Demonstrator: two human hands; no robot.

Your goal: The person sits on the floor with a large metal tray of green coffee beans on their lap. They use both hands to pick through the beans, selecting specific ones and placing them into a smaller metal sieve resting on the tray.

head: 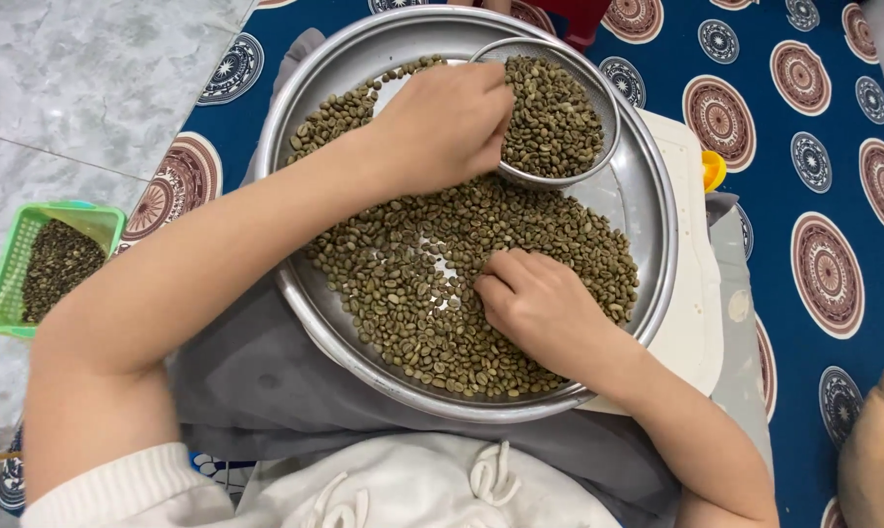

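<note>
- My left hand [442, 122] lay in the upper middle of the frame, curled knuckles-up over the near rim of the small sieve [608, 117]; its fingertips were tucked against the beans there, so I could not tell whether they pinched anything.
- The sieve was a round metal mesh bowl filled with pale green beans, resting inside the big tray at its upper right part.
- My right hand [539, 308] sat just below the centre of the frame, fingers bent and bunched together, tips pressed down into the loose beans; whether a bean was caught between them I could not tell.
- The beans [403, 293] were spread across the middle and lower part of the tray, with a thinner band curving up its left side.
- The tray [647, 205] was a wide round metal pan, lying on my lap over grey cloth.
- A white board [691, 313] stuck out from under the tray's right edge.
- At the left edge of the frame a green plastic basket [7, 293] stood on the pale tiled floor, holding darker beans.
- A blue mat [774, 196] with round patterns covered the right side of the frame.
</note>
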